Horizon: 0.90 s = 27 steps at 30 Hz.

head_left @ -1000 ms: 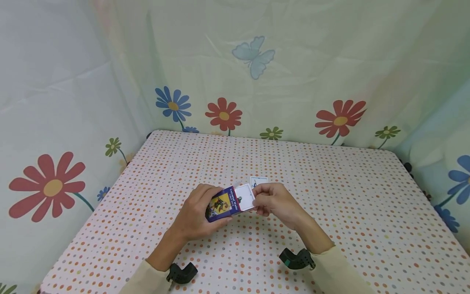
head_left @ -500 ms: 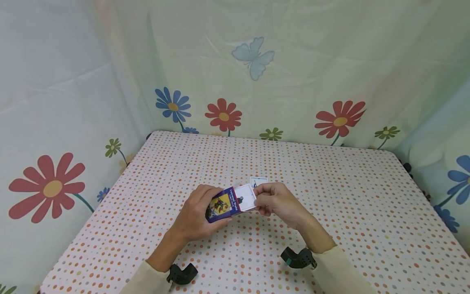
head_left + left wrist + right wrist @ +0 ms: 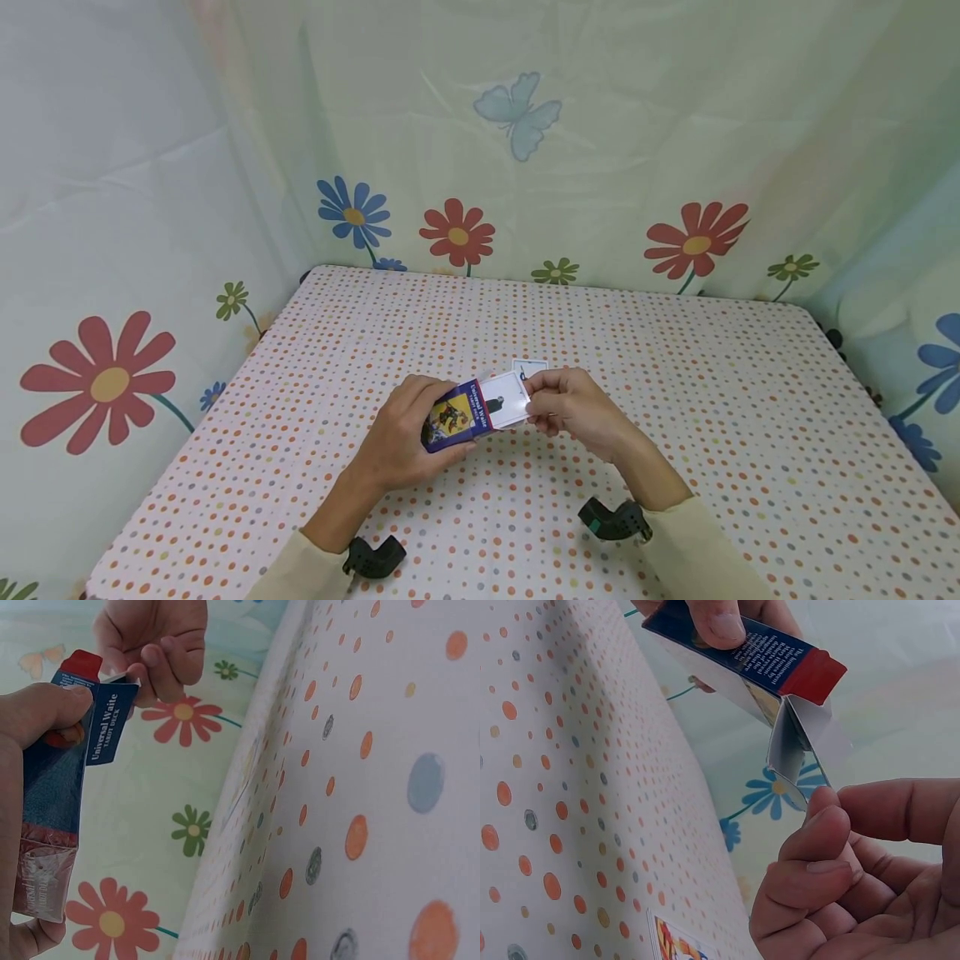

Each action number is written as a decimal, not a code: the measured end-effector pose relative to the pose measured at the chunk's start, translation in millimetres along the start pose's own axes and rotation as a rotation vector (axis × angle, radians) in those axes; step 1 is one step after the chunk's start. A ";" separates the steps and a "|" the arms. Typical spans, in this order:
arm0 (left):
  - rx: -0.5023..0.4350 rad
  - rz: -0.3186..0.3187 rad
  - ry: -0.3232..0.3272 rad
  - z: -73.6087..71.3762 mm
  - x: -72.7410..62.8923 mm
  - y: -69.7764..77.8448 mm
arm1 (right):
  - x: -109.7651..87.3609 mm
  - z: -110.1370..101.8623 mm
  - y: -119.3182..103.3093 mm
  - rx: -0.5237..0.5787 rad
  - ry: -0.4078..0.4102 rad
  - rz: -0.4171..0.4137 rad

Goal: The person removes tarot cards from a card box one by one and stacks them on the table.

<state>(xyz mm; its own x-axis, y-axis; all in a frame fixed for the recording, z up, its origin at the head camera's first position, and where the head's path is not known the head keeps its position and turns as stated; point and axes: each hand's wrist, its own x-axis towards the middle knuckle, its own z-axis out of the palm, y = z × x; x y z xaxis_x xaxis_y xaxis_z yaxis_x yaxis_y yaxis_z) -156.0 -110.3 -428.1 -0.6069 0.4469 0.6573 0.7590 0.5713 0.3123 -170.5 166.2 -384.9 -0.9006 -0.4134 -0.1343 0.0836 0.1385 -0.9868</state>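
My left hand (image 3: 408, 433) grips a dark blue tarot card box (image 3: 452, 417), printed "Universal Waite Tarot Deck", with a yellow picture on its face. The box is tilted up to the right, its open end toward my right hand (image 3: 577, 408). A white-bordered tarot card (image 3: 508, 398) with a dark figure sticks partly out of that end. Thumb and fingers of the right hand pinch its outer edge. In the right wrist view the red flap (image 3: 815, 677) of the box is folded out. The other end of the card is hidden inside the box.
Another tarot card (image 3: 531, 366) lies face up on the dotted tablecloth (image 3: 675, 375), just beyond the right hand. It also shows in the right wrist view as a card corner (image 3: 676, 943). A flower-print curtain (image 3: 585, 167) surrounds the table's back and sides.
The right hand has moved slightly right, drawing the card further out of the box, so more of its dark figure shows. The left hand and box have stayed nearly still.
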 end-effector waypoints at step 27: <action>0.000 -0.016 -0.008 -0.3 -0.9 0.0 | 0.8 -7.7 3.2 0.009 0.015 0.006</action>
<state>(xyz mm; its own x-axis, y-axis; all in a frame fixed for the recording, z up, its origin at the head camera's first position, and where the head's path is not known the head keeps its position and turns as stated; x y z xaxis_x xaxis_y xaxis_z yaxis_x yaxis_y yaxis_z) -155.4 -110.9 -428.5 -0.6211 0.4426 0.6468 0.7489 0.5785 0.3232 -174.3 173.2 -387.4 -0.9063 -0.3992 -0.1387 0.0924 0.1331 -0.9868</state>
